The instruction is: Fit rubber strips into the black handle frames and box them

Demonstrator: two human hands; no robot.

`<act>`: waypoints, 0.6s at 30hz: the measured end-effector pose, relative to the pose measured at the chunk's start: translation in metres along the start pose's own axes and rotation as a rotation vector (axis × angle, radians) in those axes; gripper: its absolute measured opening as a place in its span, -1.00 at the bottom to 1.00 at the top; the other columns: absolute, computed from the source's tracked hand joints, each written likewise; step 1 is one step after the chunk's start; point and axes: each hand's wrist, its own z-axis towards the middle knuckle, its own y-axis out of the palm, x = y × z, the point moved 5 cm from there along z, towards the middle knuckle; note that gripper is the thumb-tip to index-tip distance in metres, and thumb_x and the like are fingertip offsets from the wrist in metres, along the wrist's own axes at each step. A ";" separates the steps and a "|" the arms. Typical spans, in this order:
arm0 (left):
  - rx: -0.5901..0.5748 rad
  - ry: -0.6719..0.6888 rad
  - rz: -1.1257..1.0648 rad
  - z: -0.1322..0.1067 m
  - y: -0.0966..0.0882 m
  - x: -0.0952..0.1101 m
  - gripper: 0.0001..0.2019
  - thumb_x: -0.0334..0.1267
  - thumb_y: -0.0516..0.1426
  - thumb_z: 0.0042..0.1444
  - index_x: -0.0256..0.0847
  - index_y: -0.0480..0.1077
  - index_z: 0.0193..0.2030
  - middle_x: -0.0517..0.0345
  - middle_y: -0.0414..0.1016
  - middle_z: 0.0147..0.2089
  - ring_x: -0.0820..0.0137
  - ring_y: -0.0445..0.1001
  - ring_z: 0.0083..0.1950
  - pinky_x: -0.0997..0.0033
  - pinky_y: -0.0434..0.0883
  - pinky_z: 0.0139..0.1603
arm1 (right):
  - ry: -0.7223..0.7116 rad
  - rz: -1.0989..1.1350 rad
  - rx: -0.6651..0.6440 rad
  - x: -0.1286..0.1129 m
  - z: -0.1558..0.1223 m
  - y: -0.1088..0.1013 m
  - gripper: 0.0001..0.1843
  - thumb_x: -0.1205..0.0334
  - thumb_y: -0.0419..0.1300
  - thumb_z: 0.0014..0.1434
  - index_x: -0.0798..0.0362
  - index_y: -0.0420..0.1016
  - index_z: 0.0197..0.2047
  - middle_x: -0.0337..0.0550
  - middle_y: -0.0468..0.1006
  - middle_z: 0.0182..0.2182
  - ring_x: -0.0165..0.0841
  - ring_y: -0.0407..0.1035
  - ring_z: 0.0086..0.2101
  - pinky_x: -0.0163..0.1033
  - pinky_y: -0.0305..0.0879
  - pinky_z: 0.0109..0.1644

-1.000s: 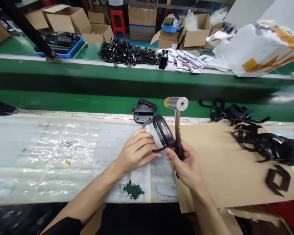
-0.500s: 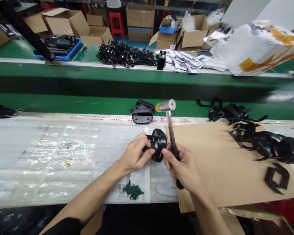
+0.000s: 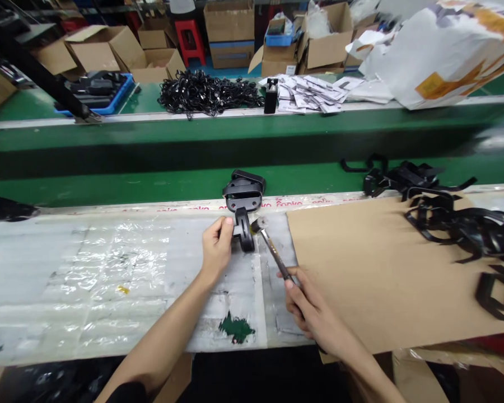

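Observation:
My left hand (image 3: 217, 247) pinches a small black plastic part (image 3: 244, 229) and stands it on edge on the plastic-covered bench. My right hand (image 3: 308, 309) is closed round the handle of a small hammer (image 3: 272, 249). The hammer's metal head, blurred by motion, is down against the right side of the black part. Just behind, a second black plastic piece (image 3: 243, 191) lies at the bench's far edge.
A brown cardboard sheet (image 3: 373, 268) covers the bench to the right, with a pile of black plastic frames (image 3: 453, 218) on its far right side. A green conveyor belt (image 3: 151, 182) runs behind. Beyond it lie black cables (image 3: 208, 92), paper leaflets (image 3: 306, 92) and cardboard boxes.
The hammer, upright before, has swung down with its head against the black part. My left hand has turned the part and set it on edge on the bench, further from me.

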 end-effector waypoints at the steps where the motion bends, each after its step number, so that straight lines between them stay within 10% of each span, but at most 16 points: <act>1: -0.021 0.009 0.012 0.000 0.001 0.000 -0.45 0.19 0.16 0.31 -0.16 0.14 -0.51 0.28 0.04 -0.50 0.47 0.07 -0.46 0.44 0.11 -0.46 | 0.025 -0.009 -0.006 0.004 0.000 0.001 -0.51 -0.31 0.02 0.45 -0.11 0.31 0.17 -0.46 0.20 -0.49 -0.57 -0.07 -0.61 -0.51 -0.12 -0.62; 8: -0.124 -0.065 -0.072 0.006 -0.001 -0.013 -0.34 0.34 0.19 0.20 -0.13 0.06 -0.57 0.33 -0.08 -0.58 0.51 -0.05 -0.55 0.40 -0.04 -0.53 | 0.026 -0.152 -0.016 0.008 0.006 0.005 -0.33 -0.38 0.01 0.42 -0.16 0.23 0.40 -0.36 0.28 -0.44 -0.46 0.16 -0.56 -0.43 0.04 -0.61; 18: -0.079 -0.015 -0.020 0.001 0.002 -0.005 -0.37 0.28 0.13 0.29 -0.14 0.05 -0.56 0.30 -0.07 -0.55 0.48 -0.06 -0.50 0.37 -0.03 -0.48 | 0.040 -0.094 -0.020 0.008 0.004 0.000 -0.40 -0.43 -0.01 0.40 -0.02 0.39 -0.07 -0.42 0.17 -0.52 -0.51 0.02 -0.59 -0.44 -0.05 -0.59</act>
